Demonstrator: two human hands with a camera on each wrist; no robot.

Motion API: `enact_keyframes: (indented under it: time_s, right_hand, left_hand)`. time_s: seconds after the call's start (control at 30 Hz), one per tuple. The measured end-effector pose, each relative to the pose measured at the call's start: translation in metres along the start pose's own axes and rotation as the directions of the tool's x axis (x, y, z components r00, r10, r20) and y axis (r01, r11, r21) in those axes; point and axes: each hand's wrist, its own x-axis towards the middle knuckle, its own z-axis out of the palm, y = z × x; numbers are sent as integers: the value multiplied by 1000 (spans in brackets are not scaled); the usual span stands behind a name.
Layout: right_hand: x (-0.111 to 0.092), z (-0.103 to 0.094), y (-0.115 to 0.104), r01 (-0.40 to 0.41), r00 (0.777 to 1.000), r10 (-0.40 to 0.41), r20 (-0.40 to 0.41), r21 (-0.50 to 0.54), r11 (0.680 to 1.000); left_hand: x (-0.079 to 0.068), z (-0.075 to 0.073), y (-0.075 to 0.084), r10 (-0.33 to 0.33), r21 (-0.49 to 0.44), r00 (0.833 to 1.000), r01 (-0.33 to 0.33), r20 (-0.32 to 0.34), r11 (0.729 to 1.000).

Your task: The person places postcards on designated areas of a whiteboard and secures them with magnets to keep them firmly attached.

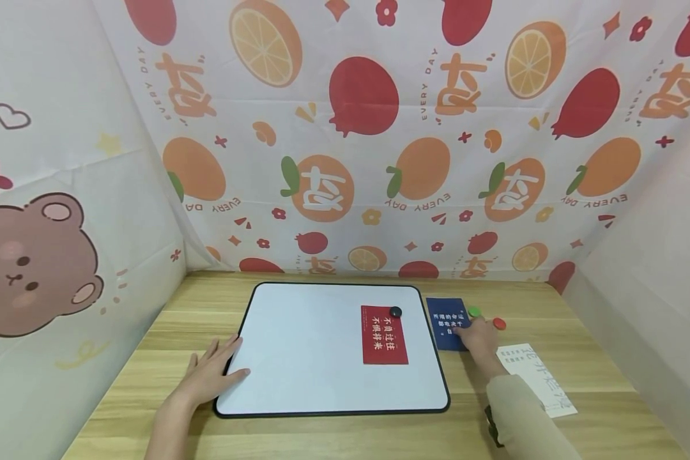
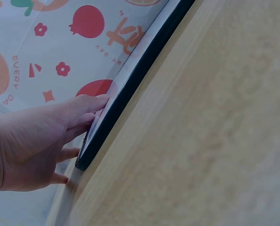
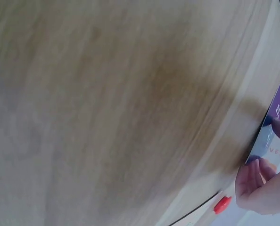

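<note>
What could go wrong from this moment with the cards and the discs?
The right hand is close beside the green disc, so it might knock it away. The blue card at its thumb looks thin; it could bend or slip if lifted. The red card has only one black disc, near a corner, so a bump might turn it.
</note>
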Motion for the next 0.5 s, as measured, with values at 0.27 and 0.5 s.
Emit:
enact_keyframes:
  time_s: [0.27, 0.5]
  right_hand:
    - [2, -3, 10, -62, 998, 51, 44, 281, 958]
    - [1, -6, 14, -125, 992, 117, 44, 463, 877]
  left_hand:
    - [0, 0, 1, 2, -4, 1000, -2, -2, 1000]
    - [-1, -1, 1, 3, -3, 1000, -3, -5, 1000]
